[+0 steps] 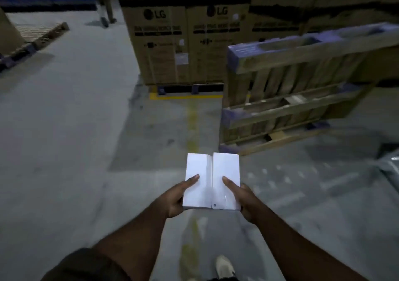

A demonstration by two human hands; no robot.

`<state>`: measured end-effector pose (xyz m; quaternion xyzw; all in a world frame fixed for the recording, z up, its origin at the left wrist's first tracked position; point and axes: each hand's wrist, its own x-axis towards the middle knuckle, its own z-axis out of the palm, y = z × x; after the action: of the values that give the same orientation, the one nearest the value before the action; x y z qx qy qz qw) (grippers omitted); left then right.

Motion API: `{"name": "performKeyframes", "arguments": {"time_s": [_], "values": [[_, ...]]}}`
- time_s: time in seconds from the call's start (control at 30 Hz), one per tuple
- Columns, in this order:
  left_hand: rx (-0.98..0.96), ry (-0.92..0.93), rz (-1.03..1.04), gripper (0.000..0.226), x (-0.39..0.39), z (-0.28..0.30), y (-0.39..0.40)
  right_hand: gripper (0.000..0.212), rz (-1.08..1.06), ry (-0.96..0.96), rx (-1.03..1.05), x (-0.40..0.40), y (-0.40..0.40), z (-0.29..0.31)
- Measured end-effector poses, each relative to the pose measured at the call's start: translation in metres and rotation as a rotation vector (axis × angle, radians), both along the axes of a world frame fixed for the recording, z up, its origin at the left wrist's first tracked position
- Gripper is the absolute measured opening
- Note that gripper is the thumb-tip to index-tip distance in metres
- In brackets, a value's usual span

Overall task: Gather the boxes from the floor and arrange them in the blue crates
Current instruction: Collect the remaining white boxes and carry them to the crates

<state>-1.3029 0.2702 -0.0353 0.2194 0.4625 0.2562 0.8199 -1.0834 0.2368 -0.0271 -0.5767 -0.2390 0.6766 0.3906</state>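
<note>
Head view: left hand (176, 198) and right hand (243, 200) carry two white boxes side by side at about waist height, over the grey floor (64, 140). Left hand grips the left white box (197, 179) at its near left corner, thumb lying on top, fingers curled under the edge. Right hand grips the right white box (226, 177) at its near right corner, thumb on top, fingers wrapped underneath. Long edges of the two boxes touch along a centre seam; both lie flat, long axis pointing away from the body. Dark sleeve (86, 265) visible on the left arm, rolled at the elbow. One light-coloured shoe (224, 266) below the boxes, on a faded yellow floor line (193, 118) that runs ahead. To the right, a stack of wooden pallets (291, 99) with blue-painted ends, well apart from the boxes. Ahead, large brown cartons printed "LG" (183, 43) stand on a pallet behind a yellow floor marking. Far left, another low pallet (32, 38). Legs of a second person (106, 6) at the top, beside the cartons. Frame is dim and motion-blurred; no blue crates identifiable.
</note>
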Motion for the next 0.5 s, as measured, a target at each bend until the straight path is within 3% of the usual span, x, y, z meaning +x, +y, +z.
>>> {"name": "performKeyframes", "arguments": {"time_s": [0.27,0.4,0.5], "values": [[-0.022,-0.067,-0.270,0.050,0.070,0.010,0.017,0.038,-0.353,0.018,0.043,0.049,-0.049,0.015],[-0.001,-0.059,-0.411,0.064,0.117,0.007,0.021,0.048,-0.496,0.042,0.061,0.088,-0.076,0.021],[0.012,-0.062,-0.516,0.051,0.160,0.018,0.021,0.047,-0.584,0.032,0.120,0.116,-0.094,0.024]]}}
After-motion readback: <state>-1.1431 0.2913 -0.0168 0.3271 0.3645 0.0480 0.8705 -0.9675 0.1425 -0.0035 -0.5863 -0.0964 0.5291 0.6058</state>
